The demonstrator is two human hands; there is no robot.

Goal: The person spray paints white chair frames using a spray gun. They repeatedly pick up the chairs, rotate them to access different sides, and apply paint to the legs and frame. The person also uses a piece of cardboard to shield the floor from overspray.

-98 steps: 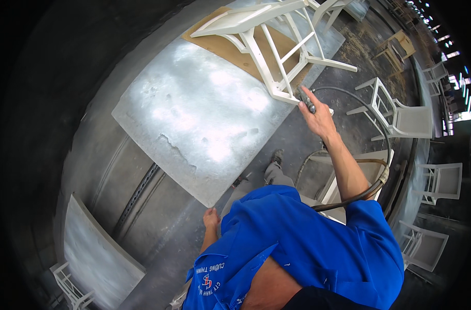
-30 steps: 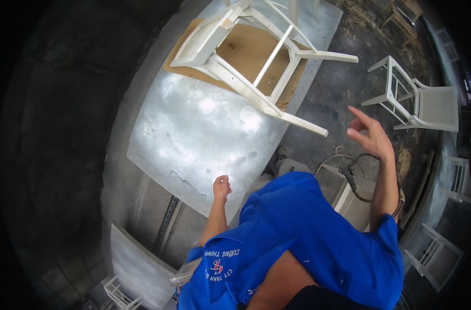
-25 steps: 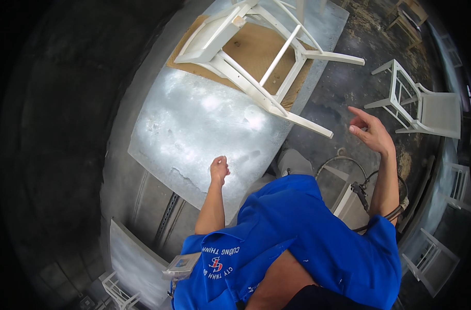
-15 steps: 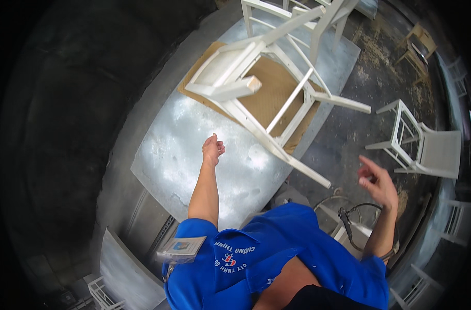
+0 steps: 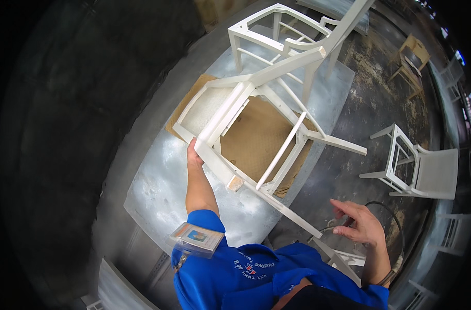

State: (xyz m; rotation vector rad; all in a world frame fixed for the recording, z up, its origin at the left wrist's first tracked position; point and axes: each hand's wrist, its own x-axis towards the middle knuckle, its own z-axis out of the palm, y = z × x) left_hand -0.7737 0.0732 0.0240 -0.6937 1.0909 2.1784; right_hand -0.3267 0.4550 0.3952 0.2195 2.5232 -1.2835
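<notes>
Since the frame half a second earlier, the left hand (image 5: pixel 194 153) has been carried forward from the bare metal tabletop (image 5: pixel 163 191) and is now laid against the frame of the white wooden chair (image 5: pixel 256 129) that lies on its side on the table. The hand is pressed to the near rail just beside the woven seat panel; the fingers are hidden behind the rail, so whether they are closed around it cannot be told. Beyond the grip, the chair's legs are spread out over a brown cardboard sheet (image 5: pixel 256 139), and one leg reaches past the table edge toward the right. The right hand (image 5: pixel 360 227) is held in the air well apart from the chair, its fingers spread wide and nothing in it. A dark hose (image 5: pixel 395 227) lies on the floor behind that hand. Farther right of it, a second white chair (image 5: pixel 421 170) stands upright on the floor. Below the gripping forearm, a clear badge holder (image 5: pixel 196 238) hangs over the blue shirt (image 5: pixel 245 274).
</notes>
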